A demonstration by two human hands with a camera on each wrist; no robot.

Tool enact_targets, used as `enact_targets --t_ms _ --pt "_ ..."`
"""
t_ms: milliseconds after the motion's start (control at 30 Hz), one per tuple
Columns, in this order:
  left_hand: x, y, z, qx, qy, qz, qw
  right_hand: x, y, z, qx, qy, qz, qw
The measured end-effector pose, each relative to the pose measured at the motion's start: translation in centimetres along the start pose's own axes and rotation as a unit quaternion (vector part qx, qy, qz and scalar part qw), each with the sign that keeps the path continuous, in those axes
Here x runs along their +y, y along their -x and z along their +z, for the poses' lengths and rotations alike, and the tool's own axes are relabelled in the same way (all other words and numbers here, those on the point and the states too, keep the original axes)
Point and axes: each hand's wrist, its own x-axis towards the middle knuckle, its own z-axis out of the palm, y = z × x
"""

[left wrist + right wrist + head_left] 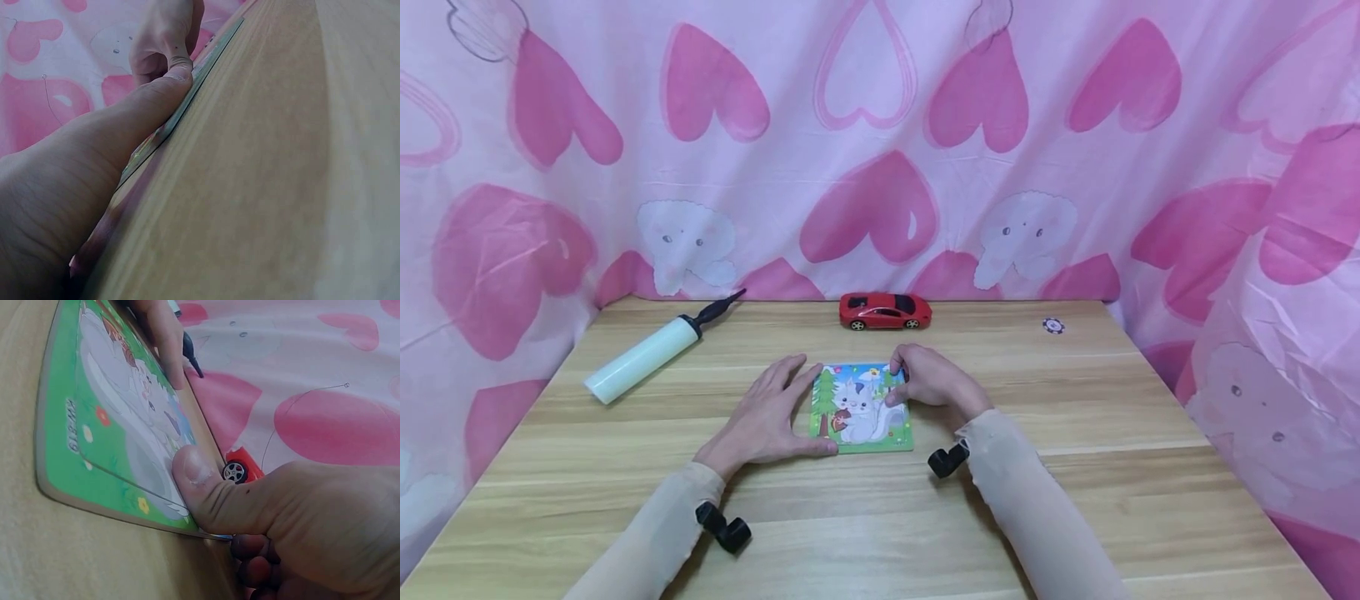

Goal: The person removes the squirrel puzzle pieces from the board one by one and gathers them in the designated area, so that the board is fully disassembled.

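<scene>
You are looking at only one bit of lettering: a short run of pale characters is standing on the green border of the puzzle board, in the right wrist view, beside a small flower (it is lying sideways to that camera and blurred, so it is not reading clearly; possibly letters followed by digits). In the head view the same puzzle board is showing a cartoon picture, with no words legible.
</scene>
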Motion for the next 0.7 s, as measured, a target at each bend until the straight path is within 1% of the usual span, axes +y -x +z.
enact_targets --t_ms 167,400,700 --pt "0.1 -0.03 -0.01 -0.002 -0.002 -0.002 1.0 -0.03 0.31 -0.05 0.005 0.002 -0.002 1.0" --pt "0.12 -0.07 0.19 -0.006 -0.001 -0.006 1.0 -0.51 0.71 -0.07 0.015 0.019 -0.006 1.0" --pt "0.15 -0.08 -0.02 -0.008 -0.001 -0.007 0.9999 -0.43 0.56 -0.16 0.025 0.0 0.008 1.0"
